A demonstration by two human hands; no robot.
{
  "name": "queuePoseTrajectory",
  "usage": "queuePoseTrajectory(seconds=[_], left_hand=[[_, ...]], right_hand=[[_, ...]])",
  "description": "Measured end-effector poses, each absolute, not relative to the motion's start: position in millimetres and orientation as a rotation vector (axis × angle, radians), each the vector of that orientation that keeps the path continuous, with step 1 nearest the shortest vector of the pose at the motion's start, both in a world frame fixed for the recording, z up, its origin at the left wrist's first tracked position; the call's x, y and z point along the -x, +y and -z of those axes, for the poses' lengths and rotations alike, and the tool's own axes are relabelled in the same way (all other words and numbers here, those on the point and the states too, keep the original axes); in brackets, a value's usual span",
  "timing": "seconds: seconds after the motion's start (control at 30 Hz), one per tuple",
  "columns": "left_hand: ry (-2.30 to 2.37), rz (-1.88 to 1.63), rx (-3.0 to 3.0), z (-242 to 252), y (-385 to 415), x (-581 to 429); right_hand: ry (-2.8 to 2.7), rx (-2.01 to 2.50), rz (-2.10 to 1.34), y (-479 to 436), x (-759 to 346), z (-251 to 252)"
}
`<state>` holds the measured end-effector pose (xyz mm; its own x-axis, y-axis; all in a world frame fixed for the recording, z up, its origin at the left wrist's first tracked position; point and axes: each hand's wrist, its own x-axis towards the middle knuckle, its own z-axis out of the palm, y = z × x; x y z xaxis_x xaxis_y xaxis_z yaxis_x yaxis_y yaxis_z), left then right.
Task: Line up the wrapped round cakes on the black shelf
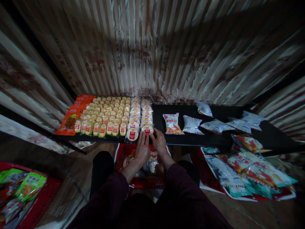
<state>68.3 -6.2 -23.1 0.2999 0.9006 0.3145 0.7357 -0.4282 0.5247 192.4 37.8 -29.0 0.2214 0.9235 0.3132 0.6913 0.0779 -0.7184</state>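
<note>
A round, flat wrapped biscuit [147,129] with a red and yellow label lies at the near end of a column. My left hand [143,150] has its fingers on the near edge of this biscuit. My right hand [159,141] grips it from the right with bent fingers and thumb. Just left, another round wrapped biscuit [132,134] ends the neighbouring column. Farther left stand close rows of small yellow wrapped cakes [109,128]. All of them rest on a narrow black shelf [158,109].
An orange snack bag [71,116] lies at the shelf's left end. Several puffed snack bags [172,124] are spread to the right. A red basket [118,159] with packets sits below my hands. Other baskets flank me, with green packets [30,186] and large snack bags [252,168]. Striped curtain [143,57] hangs behind.
</note>
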Motion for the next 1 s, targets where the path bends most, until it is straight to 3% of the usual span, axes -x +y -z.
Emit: queuePoseTrajectory(seconds=[1.0], left_hand=[[1.465, -0.720, -2.412, 27.9, -7.7, -62.5]], right_hand=[[-1.434, 1.673, -0.381, 36.9, -186.9, 33.4]])
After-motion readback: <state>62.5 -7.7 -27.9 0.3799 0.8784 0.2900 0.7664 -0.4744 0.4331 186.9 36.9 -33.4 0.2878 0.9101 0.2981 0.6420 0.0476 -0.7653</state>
